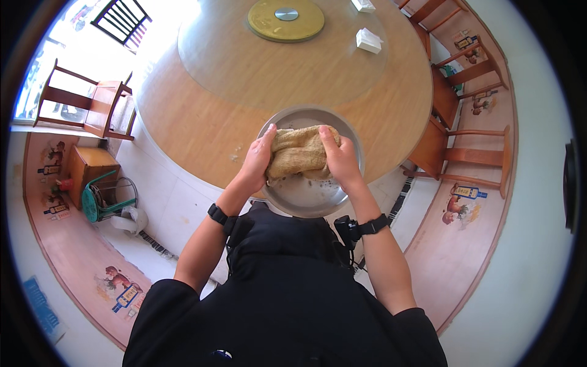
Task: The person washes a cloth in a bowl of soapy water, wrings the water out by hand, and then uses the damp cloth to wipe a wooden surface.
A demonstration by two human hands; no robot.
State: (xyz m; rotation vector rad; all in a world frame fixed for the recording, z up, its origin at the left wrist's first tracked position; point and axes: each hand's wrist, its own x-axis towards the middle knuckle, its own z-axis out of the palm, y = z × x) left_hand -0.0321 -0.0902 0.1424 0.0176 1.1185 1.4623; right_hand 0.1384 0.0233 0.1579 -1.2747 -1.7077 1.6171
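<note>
A bunched tan cloth [300,153], which looks damp, is held between both hands over a round metal basin [312,202]. My left hand [257,158] grips the cloth's left end, thumb on top. On the right end, my right hand [340,158] has its thumb pressed on the cloth, its other fingers largely hidden beneath. Shallow liquid with foam and dark specks shows in the basin. The basin stands at the near edge of a round wooden table [206,133], its near side reaching past that edge. A small whitish wet patch [235,154] lies on the tabletop left of the basin.
A yellow round turntable base [286,27] and two white tissue packs [368,41] [363,5] are on the table's far part. Wooden chairs [477,154] [69,97] flank it. A green stool [91,202] and a wooden cabinet [94,158] stand at the left wall.
</note>
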